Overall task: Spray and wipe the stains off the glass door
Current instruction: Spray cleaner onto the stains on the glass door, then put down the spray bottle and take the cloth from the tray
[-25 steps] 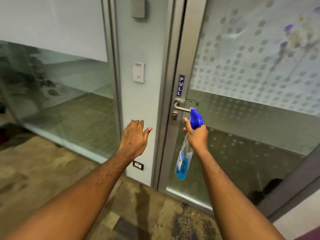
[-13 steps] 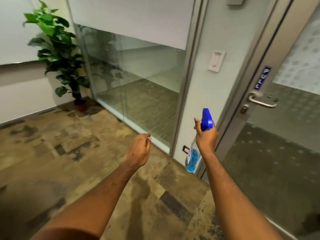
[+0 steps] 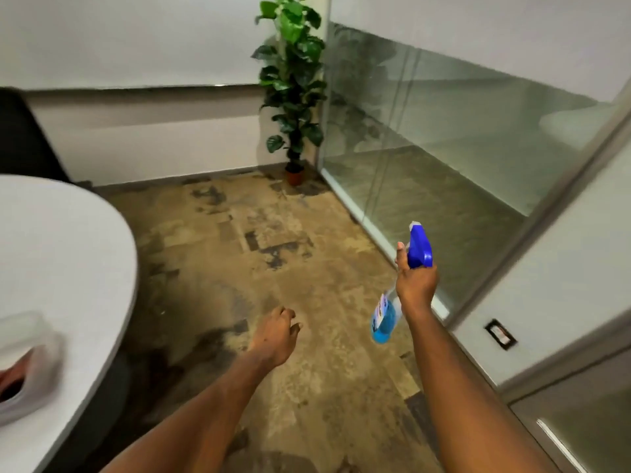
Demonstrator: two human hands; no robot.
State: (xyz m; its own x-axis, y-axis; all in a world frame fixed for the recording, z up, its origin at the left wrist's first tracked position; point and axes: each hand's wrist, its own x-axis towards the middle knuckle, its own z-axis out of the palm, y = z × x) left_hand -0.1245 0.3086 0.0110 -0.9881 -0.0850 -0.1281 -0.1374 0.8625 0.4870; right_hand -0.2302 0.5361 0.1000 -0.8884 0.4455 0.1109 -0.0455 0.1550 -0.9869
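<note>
Far left edge: dark chair back [image 3: 24,138], partly cut off. Near left: white round table [image 3: 68,254], with a blurred pale plastic container [image 3: 30,356] on it at the frame edge, something reddish inside, can't tell what. Centre: mottled tan and grey carpet floor [image 3: 273,240]. Left hand [image 3: 275,332] sits low over the floor, near centre, empty, fingers loosely curled inward, not touching anything. Far centre: potted plant [image 3: 293,80] in the corner, small brown pot on the floor, just beside the glass partition [image 3: 444,138], which runs from the far corner toward the near right. Right of centre: right hand [image 3: 415,285], raised higher than the left one, wrapped around the neck of the spray bottle [image 3: 415,254]; blue trigger head sticks up above the fist, clear body with blue liquid and a label hangs down-left below the hand. Bottle is well apart from the left hand, up and to its right. Right: grey wall panel [image 3: 563,274] with a small dark wall socket [image 3: 500,334] low down. Near right corner: metal frame and a sliver of the glass door [image 3: 580,435], right of and nearer than the right hand, not touched by either hand.
</note>
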